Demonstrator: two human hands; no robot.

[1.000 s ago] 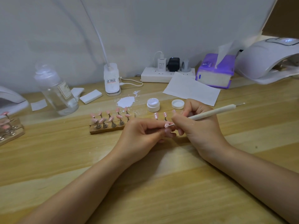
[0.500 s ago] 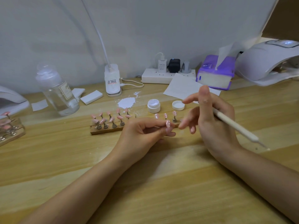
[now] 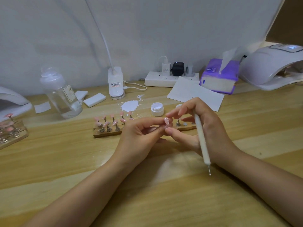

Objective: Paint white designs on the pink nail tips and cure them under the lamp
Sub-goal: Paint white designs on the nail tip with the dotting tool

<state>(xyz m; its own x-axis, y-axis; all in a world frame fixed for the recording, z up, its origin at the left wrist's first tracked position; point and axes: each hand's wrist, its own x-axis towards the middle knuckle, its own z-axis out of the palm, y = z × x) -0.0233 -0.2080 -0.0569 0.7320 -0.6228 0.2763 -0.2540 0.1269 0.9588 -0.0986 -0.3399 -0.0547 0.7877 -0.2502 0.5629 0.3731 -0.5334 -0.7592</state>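
A wooden desk (image 3: 65,161) seen from above, described from left to right. At the far left edge sits part of a white nail lamp (image 3: 11,102), with a small wooden stand (image 3: 11,131) of pink tips in front of it. Next comes a clear bottle (image 3: 61,94), then a white clip lamp base (image 3: 116,83) by the wall and a patch of white paint (image 3: 130,105) on the desk. In front of the paint stands a wooden holder (image 3: 106,132) carrying rows of pink nail tips (image 3: 106,122) on metal pegs. A small open white jar (image 3: 157,109) sits just right of the paint. In the middle, the left hand (image 3: 141,136) pinches one pink nail tip (image 3: 167,120) with white dots, fingers curled round it. The right hand (image 3: 203,128) touches that same tip with its fingertips, while gripping a white dotting pen (image 3: 202,138) that points down toward the viewer. Behind lie a power strip (image 3: 170,78), a paper sheet (image 3: 195,94) and a purple tissue box (image 3: 219,77). A second white nail lamp (image 3: 272,66) stands far right.
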